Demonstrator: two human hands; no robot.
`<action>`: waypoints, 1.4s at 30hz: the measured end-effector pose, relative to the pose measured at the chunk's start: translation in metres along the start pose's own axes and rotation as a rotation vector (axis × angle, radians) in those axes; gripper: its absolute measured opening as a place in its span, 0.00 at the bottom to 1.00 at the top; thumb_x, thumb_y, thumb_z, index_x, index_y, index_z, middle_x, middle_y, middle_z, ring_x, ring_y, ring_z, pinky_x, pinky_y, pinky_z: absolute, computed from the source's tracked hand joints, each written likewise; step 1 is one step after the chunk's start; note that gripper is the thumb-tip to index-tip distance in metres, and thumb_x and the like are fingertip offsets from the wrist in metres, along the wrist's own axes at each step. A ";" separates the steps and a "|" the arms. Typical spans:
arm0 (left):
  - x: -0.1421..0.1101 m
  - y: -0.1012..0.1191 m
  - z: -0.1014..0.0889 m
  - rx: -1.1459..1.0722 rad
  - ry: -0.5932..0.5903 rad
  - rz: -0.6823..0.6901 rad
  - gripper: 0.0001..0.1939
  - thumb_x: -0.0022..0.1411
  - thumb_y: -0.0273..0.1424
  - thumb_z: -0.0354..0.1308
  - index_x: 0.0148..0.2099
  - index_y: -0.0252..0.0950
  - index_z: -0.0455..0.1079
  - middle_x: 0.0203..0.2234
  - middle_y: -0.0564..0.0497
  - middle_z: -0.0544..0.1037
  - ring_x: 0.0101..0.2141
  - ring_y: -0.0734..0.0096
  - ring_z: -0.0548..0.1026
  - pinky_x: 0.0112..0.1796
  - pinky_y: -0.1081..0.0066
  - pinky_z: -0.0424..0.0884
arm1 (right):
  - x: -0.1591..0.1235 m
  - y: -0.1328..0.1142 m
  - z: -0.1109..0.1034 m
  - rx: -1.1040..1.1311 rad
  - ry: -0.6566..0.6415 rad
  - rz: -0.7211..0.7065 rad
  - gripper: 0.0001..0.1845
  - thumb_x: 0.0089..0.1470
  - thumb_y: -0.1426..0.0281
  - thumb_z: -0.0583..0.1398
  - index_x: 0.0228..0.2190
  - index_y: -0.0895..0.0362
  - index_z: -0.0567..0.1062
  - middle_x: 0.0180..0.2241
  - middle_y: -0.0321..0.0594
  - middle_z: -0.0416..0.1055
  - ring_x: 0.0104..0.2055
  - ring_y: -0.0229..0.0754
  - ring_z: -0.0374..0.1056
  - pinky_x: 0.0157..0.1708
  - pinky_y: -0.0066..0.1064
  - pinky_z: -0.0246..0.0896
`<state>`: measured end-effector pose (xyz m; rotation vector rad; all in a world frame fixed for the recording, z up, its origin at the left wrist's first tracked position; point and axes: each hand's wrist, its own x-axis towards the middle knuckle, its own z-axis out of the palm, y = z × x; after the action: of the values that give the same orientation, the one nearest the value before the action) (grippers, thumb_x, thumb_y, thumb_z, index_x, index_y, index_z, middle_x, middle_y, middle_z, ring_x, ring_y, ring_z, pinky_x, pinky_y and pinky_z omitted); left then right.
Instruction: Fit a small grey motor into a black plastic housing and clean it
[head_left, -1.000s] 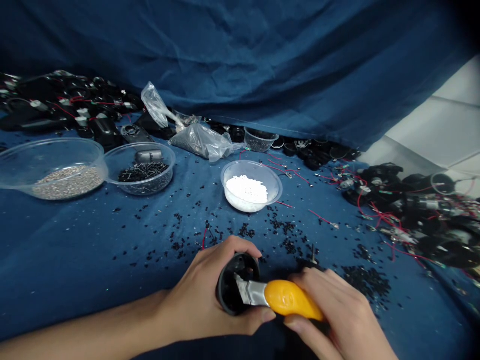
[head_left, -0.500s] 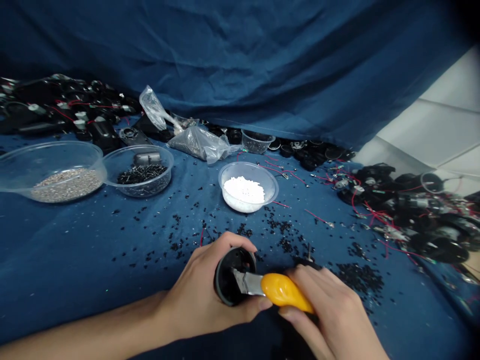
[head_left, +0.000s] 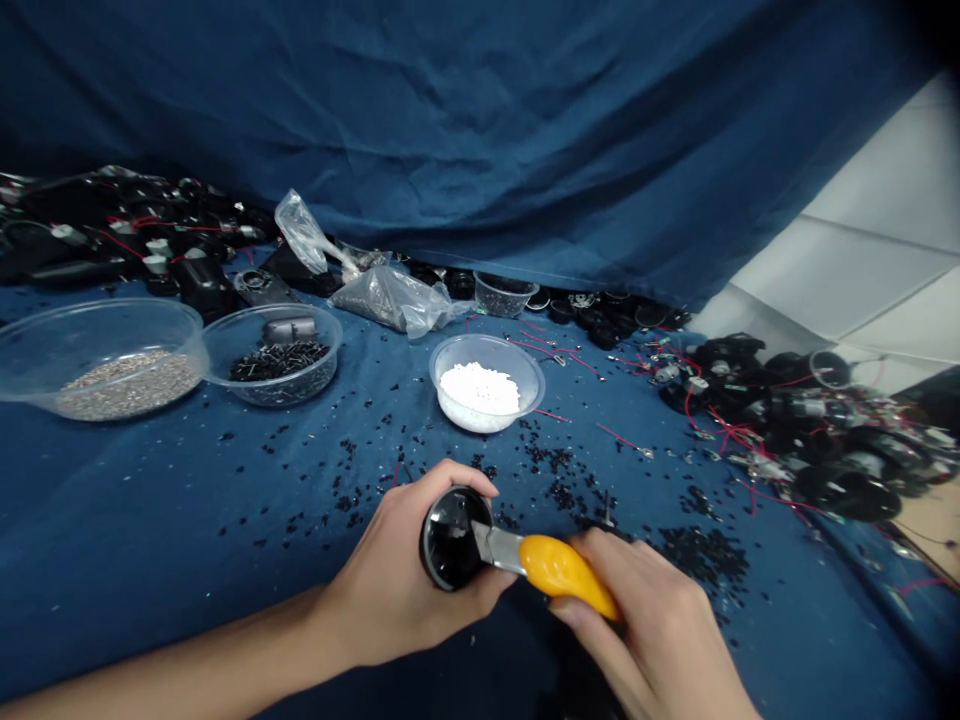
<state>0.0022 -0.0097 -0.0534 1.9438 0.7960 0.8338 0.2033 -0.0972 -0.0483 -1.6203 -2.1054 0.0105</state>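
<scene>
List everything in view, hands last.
Hollow part: one, black, lower centre
Tool: one, yellow and silvery, lower centre
Bowls: four, clear, left, centre and back
Pellets: many, white, centre bowl
Granules: many, greyish, leftmost bowl
Slim pieces: many, dark, bowl beside it
Bagging: count unclear, clear, back
Bits: many, black, scattered
Wires: many, red, scattered
Heaps: several, mostly black, at edges
Cloth: count unclear, blue, throughout
Panels: several, white, far right
Left hand: one, bare, around hollow part
Right hand: one, bare, on tool

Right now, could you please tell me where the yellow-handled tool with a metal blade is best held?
I'd take its rounded yellow handle from the right, where the right hand grips it; the flat metal blade points left, into the round black cup's open mouth.
</scene>
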 end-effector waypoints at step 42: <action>-0.008 0.002 0.000 -0.010 0.006 0.090 0.25 0.50 0.31 0.70 0.47 0.45 0.63 0.34 0.59 0.76 0.32 0.73 0.75 0.33 0.74 0.69 | 0.003 -0.004 -0.002 -0.032 -0.028 -0.084 0.26 0.67 0.53 0.45 0.24 0.55 0.66 0.22 0.36 0.68 0.21 0.41 0.63 0.20 0.30 0.55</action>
<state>-0.0016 -0.0167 -0.0536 1.9810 0.7102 0.8957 0.1996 -0.0957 -0.0443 -1.5571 -2.2039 -0.0286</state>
